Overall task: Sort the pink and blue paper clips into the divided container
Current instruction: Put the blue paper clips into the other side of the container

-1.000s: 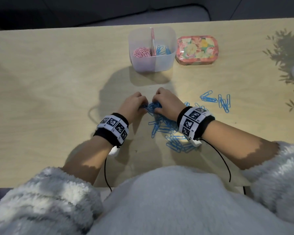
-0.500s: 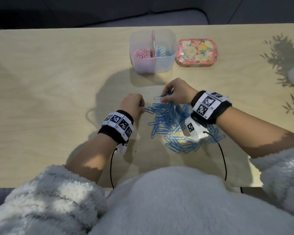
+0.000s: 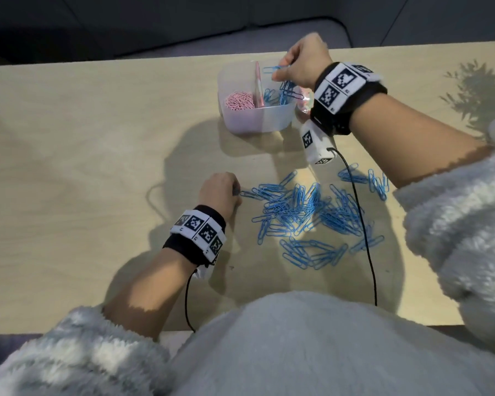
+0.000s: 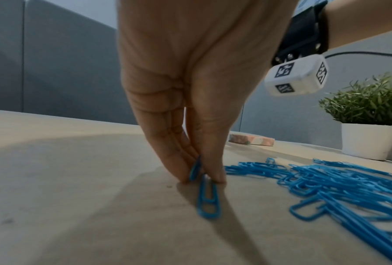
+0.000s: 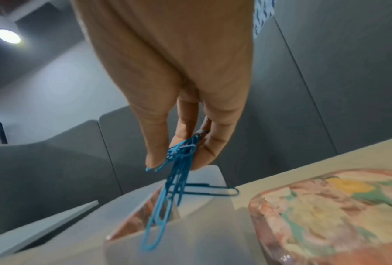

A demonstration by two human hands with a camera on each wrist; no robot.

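Observation:
A clear divided container (image 3: pixel 257 121) stands at the table's far side, with pink clips (image 3: pixel 239 100) in its left half and blue clips (image 3: pixel 270 96) in its right half. My right hand (image 3: pixel 280 70) hovers over the right half and pinches a bunch of blue clips (image 5: pixel 179 172) that dangles down toward it. A loose pile of blue clips (image 3: pixel 312 212) lies on the table in front of me. At the pile's left edge my left hand (image 3: pixel 236 192) pinches one or two blue clips (image 4: pixel 205 193) against the table.
A flowered tin (image 5: pixel 331 211) lies just right of the container, mostly hidden by my right wrist in the head view. A potted plant (image 4: pixel 369 116) stands at the far right. A black cable (image 3: pixel 363 230) runs across the clip pile.
My right hand has lifted a bunch of blue clips off the pile and carried it up and away to above the container's right half. My left hand has stayed at the pile's left edge.

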